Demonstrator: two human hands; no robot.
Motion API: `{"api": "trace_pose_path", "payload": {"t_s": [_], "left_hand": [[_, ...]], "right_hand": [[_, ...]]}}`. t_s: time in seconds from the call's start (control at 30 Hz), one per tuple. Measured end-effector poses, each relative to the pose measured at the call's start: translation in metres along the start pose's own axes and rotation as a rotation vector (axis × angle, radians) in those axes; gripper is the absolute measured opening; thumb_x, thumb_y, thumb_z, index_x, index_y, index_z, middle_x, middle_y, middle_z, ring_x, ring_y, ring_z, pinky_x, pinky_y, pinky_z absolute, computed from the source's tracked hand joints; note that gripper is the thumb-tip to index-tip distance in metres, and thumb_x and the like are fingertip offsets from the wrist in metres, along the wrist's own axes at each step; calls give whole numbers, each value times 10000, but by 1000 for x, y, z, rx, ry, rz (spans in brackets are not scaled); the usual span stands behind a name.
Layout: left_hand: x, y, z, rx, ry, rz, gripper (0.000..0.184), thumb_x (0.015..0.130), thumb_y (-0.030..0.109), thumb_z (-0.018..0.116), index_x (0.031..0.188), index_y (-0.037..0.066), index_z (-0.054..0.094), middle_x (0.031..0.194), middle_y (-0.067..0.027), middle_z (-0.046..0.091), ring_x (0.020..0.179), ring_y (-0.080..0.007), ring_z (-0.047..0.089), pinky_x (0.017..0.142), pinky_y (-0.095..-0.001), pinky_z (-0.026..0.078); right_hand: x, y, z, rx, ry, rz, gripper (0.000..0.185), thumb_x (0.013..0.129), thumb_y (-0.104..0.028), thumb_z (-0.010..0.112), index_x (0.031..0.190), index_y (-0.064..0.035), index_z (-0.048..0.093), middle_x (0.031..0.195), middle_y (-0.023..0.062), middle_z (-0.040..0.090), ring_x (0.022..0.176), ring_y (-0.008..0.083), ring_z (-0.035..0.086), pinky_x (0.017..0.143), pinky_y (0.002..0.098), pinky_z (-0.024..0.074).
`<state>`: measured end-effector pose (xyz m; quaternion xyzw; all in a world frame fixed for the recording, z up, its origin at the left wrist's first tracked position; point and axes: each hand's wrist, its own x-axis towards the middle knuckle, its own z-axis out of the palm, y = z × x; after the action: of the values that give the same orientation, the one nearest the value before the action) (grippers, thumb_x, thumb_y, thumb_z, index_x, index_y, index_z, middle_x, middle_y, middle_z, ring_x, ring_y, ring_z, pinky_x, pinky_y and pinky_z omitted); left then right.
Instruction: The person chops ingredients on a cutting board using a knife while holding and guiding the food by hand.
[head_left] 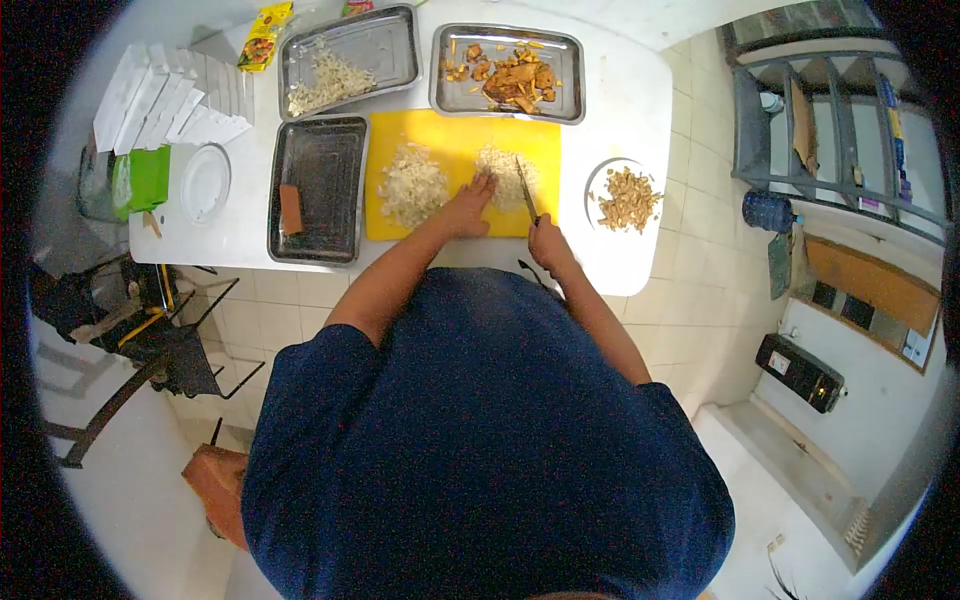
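In the head view, my right hand (547,245) is closed around the handle of a knife (526,188). Its blade points away from me and lies over a pile of pale, finely chopped food (508,165) on a yellow cutting board (465,128). My left hand (468,210) rests on the board, its fingers stretched onto the near left side of that pile, beside the blade. Left of this hand is a second pale chopped pile (412,190) on the same board. The exact kind of food is unclear.
Behind the board stand a metal tray (440,95) with browned pieces and another tray (408,50) with pale shreds. A dark tray (318,150) holds a reddish-brown block (290,209). At right is a plate (592,190) of brown pieces; at left, white lids (206,180) and a green container (148,180).
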<state>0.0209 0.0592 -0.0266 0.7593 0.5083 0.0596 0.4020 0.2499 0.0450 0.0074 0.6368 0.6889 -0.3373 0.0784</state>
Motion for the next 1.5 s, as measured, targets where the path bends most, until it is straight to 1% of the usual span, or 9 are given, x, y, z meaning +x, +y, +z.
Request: {"api": "trace_pose_path", "payload": {"t_s": [0.13, 0.43, 0.63, 0.83, 0.97, 1.0, 1.1, 1.23, 1.5], "left_hand": [[2, -3, 3, -3, 23, 4, 1006, 649, 209, 642, 1463, -23, 99, 1534, -248, 11, 1416, -405, 98, 1109, -555, 200], [3, -8, 6, -35, 56, 45, 1019, 650, 205, 644, 1476, 7, 81, 1546, -214, -15, 1422, -390, 88, 1106, -550, 212], [-1, -5, 2, -31, 27, 29, 1031, 656, 200, 641, 1479, 11, 49, 1547, -208, -27, 1425, -383, 76, 1109, -547, 207], [-1, -4, -3, -57, -6, 6, 1014, 664, 190, 624, 1477, 6, 47, 1547, -205, -40, 1428, -371, 69, 1122, -528, 192], [-2, -2, -2, -54, -10, 16, 1017, 664, 184, 622, 1478, 10, 38, 1547, -202, -52, 1431, -359, 65, 1126, -516, 191], [-2, -4, -3, -54, -15, 12, 1019, 665, 182, 622, 1479, 11, 34, 1547, -202, -54, 1432, -356, 64, 1127, -515, 191], [0, -6, 0, -17, 17, 46, 1022, 667, 179, 622, 1479, 15, 23, 1547, -203, -53, 1430, -359, 72, 1126, -514, 192], [0, -8, 4, -12, 17, 44, 1025, 669, 178, 623, 1481, 22, 16, 1547, -203, -56, 1429, -363, 72, 1126, -518, 190], [3, -10, 2, -8, -15, 32, 1014, 666, 184, 624, 1479, 16, 43, 1546, -204, -59, 1428, -371, 66, 1121, -524, 202]], "right_hand": [[-7, -18, -38, -4, -49, 28, 350, 962, -258, 419, 1004, 85, 472, 802, 294, 624, 596, 399, 632, 541, 463, 522], [-20, -45, -62, -17, -128, 33, 356, 965, -258, 409, 1002, 87, 489, 803, 288, 626, 628, 392, 636, 557, 459, 522], [-15, -41, -40, -6, -197, 91, 332, 954, -211, 405, 1101, 85, 428, 852, 323, 623, 721, 452, 635, 640, 498, 526], [-11, -11, 21, -84, -34, -46, 278, 938, -166, 386, 1094, 62, 375, 863, 333, 620, 752, 473, 631, 663, 527, 516], [-8, -22, -10, -2, -133, 70, 294, 950, -213, 401, 1061, 59, 390, 826, 330, 615, 680, 449, 635, 602, 494, 531], [-10, -24, -19, -9, -112, 37, 322, 956, -247, 410, 1032, 66, 419, 807, 311, 618, 609, 401, 639, 507, 449, 532], [-3, -16, -31, -116, -61, -94, 342, 959, -261, 412, 1014, 74, 452, 803, 301, 624, 609, 389, 641, 505, 447, 527], [-19, -45, -65, -80, -74, -34, 356, 962, -269, 417, 1015, 78, 480, 813, 308, 624, 703, 432, 634, 642, 490, 516], [-18, -52, -66, -99, -139, 1, 351, 957, -257, 420, 1007, 84, 483, 845, 313, 625, 749, 454, 628, 672, 504, 510]]}}
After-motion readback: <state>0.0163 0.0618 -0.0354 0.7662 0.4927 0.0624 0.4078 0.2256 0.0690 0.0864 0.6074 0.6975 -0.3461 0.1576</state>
